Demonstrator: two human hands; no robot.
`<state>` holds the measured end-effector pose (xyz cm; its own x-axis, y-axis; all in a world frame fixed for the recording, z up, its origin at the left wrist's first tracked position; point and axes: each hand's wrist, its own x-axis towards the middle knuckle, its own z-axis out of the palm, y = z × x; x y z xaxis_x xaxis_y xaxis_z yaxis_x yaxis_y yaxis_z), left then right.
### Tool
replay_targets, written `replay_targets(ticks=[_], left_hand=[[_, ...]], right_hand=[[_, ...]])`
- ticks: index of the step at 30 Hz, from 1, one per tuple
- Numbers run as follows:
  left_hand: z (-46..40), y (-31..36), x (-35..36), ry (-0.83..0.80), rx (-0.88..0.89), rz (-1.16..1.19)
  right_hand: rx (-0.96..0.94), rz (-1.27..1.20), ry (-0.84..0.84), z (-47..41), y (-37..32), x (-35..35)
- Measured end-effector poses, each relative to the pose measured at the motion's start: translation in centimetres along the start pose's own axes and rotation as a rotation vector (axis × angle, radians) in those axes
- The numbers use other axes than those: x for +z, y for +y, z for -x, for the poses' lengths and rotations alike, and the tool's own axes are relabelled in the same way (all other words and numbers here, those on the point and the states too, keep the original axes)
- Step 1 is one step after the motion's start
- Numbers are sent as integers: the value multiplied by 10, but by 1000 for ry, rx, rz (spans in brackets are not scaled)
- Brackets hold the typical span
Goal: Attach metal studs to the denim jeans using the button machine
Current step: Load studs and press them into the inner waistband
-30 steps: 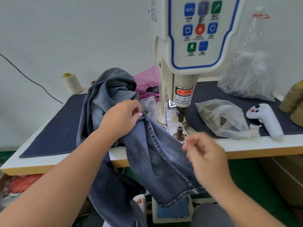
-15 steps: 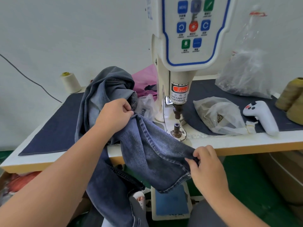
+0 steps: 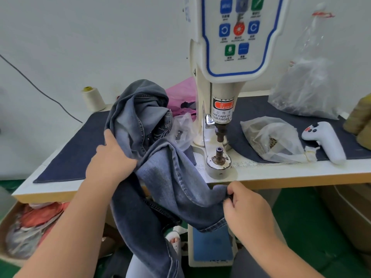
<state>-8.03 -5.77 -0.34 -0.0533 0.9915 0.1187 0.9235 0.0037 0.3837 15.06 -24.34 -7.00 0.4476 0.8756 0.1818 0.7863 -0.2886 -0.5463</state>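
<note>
From the head view, I have the jeans (image 3: 170, 177) draped off the tabletop (image 3: 301, 173) edge, left hand (image 3: 109, 163) gripping a fold, right hand (image 3: 247, 211) pinching the hem. I'm still positioning; next, I'd judge, slide fabric onto the machine (image 3: 226, 77) die (image 3: 219, 155).

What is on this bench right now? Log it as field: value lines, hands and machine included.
left hand: gripping bunched jeans on the table
right hand: pinching the jeans' edge below the table's front
machine die: bare, no denim over it
stud bag: right of die
white controller: beside the bag
thread cone: back left
</note>
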Motion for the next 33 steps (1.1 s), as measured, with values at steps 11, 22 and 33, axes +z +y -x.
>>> replay_targets(ticks=[11, 22, 33], left_hand=[[-29, 41, -43, -252, -193, 1262], [-39, 58, -42, -142, -290, 1381], [63, 104, -36, -431, 1040, 94]], right_hand=[[-313, -435, -320, 23, -53, 6], [-90, -791, -545, -7, -61, 16], [297, -1660, -615, -44, -41, -51]])
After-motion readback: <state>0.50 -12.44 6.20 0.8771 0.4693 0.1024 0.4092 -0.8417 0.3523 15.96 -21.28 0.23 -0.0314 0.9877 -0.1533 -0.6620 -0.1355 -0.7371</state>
